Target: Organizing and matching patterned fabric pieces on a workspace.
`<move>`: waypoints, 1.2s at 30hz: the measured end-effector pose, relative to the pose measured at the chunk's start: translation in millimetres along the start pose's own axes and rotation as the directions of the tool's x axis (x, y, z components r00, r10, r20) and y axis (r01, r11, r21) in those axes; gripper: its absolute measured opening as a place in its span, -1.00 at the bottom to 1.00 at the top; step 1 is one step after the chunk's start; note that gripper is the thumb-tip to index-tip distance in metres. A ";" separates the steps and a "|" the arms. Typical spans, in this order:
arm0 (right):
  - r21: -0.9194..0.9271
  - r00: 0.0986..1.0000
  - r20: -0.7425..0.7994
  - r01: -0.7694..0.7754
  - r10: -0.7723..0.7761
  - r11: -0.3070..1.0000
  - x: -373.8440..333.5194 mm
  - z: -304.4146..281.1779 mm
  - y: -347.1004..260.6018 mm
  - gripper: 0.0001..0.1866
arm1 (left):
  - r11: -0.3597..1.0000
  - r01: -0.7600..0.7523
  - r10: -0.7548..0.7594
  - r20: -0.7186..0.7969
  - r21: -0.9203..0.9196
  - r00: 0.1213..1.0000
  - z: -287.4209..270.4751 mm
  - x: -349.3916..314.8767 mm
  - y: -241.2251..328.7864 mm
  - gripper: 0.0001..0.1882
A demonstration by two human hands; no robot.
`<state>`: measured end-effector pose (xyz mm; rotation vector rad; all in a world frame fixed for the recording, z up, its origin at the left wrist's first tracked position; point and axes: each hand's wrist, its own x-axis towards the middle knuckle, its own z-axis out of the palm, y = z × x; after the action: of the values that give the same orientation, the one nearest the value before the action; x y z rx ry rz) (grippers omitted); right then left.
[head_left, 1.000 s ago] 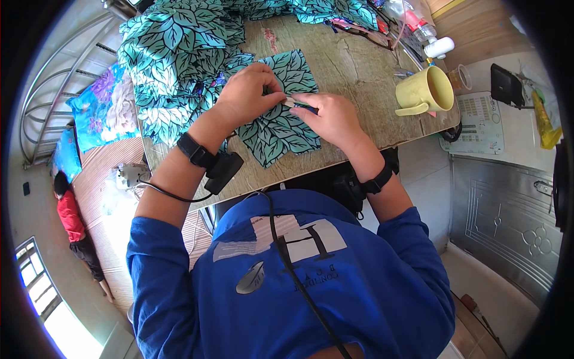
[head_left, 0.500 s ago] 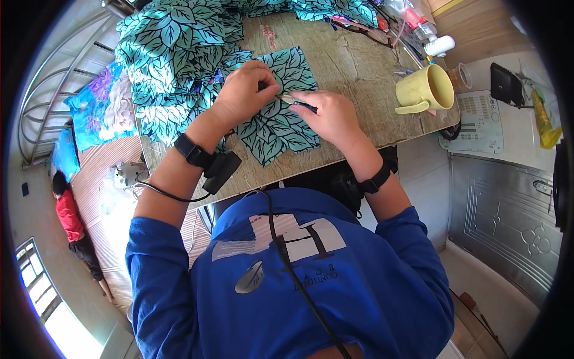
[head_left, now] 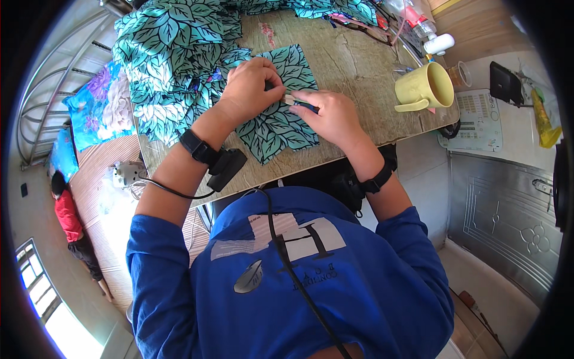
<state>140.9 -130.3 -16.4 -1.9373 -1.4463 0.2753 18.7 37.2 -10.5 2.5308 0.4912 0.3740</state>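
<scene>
A teal cloth piece with black leaf outlines (head_left: 280,136) lies flat on the table under both hands. My left hand (head_left: 252,90) is closed over its upper left part, thumb and fingers pinched together; what they hold is hidden. In my right hand (head_left: 332,115) is a small tool with a pale metal tip and dark handle (head_left: 289,100), perhaps thread snips. Its tip points left and meets the left fingertips. A heap of the same leaf-print fabric (head_left: 173,54) is piled at the left, next to my left forearm.
A yellow mug (head_left: 417,90) stands near the table's right edge (head_left: 382,122). Glasses (head_left: 365,33) and a white-capped bottle (head_left: 439,44) lie at the far right. Past the left side are a sewing machine part (head_left: 127,173) and a person in red (head_left: 69,215). A black cable (head_left: 287,257) runs down my shirt.
My left hand has shifted slightly right, closer to the tool's tip. The cloth piece has slid a little with it, and my right hand has barely moved.
</scene>
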 end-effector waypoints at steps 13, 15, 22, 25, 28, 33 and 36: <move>0.040 0.996 0.005 -0.089 0.089 0.995 2.1 -7.7 1.2 -0.66 | 0.994 -0.041 0.046 0.039 -0.103 0.998 -6.2 -2.8 -14.5 -0.83; 0.047 0.996 -0.012 -0.084 0.084 0.995 3.7 -7.5 1.9 -0.65 | 0.996 -0.044 0.046 0.028 -0.083 0.999 -7.5 -5.7 -6.4 -0.83; 0.059 0.993 -0.024 -0.118 0.119 0.991 2.6 -6.8 1.5 -0.65 | 0.995 -0.037 0.041 0.043 -0.090 0.998 -6.2 -3.8 -13.8 -0.85; 0.063 0.993 -0.009 -0.113 0.114 0.992 2.6 -7.8 0.2 -0.65 | 0.986 -0.021 0.027 0.032 -0.168 0.999 -5.2 -2.5 -17.8 -0.85; 0.036 0.996 -0.006 -0.085 0.085 0.996 2.8 -5.6 -1.3 -0.65 | 0.966 0.018 -0.006 0.047 -0.258 0.999 -5.5 -0.9 -20.4 -0.85; 0.041 0.998 0.002 -0.057 0.057 0.998 4.9 -2.0 -4.1 -0.64 | 0.972 -0.011 0.021 0.043 -0.233 0.999 -6.7 -1.6 -19.5 -0.86; 0.051 1.000 -0.016 -0.015 0.016 0.999 5.7 1.7 -2.0 -0.64 | 0.984 -0.040 0.045 0.028 -0.173 0.999 -5.0 -2.1 -19.1 -0.86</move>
<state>140.5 -124.2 -15.1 -1.9068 -1.4010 0.2994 9.9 53.7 -17.2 2.3788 0.3760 0.3743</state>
